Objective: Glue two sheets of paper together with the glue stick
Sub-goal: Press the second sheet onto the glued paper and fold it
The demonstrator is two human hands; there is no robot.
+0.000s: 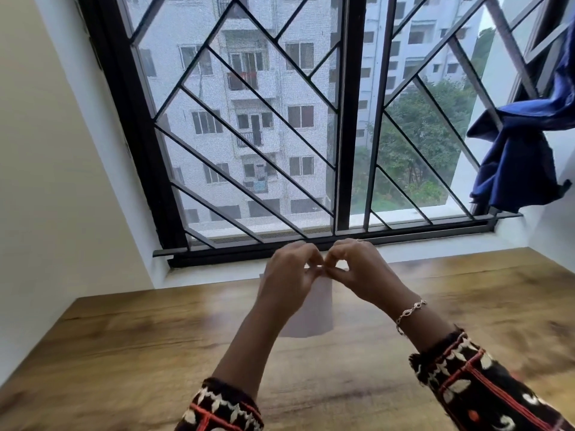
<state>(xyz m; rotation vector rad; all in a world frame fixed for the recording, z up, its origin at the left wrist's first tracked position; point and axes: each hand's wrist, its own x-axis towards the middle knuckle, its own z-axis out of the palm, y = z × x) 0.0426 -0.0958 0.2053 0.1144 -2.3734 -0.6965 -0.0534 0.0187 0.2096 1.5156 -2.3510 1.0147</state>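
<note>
A pale sheet of paper (314, 318) hangs upright above the wooden table (155, 337), its top edge pinched by both hands. My left hand (287, 281) grips the top from the left, fingers curled. My right hand (357, 269) pinches the same edge from the right, fingertips nearly touching those of the left. The picture is blurred, so I cannot tell whether this is one sheet or two. No glue stick is in view.
Behind the table runs a white sill below a window with a black metal grille (255, 126). A blue cloth (522, 157) hangs at the window's right side. A cream wall (46, 181) closes the left.
</note>
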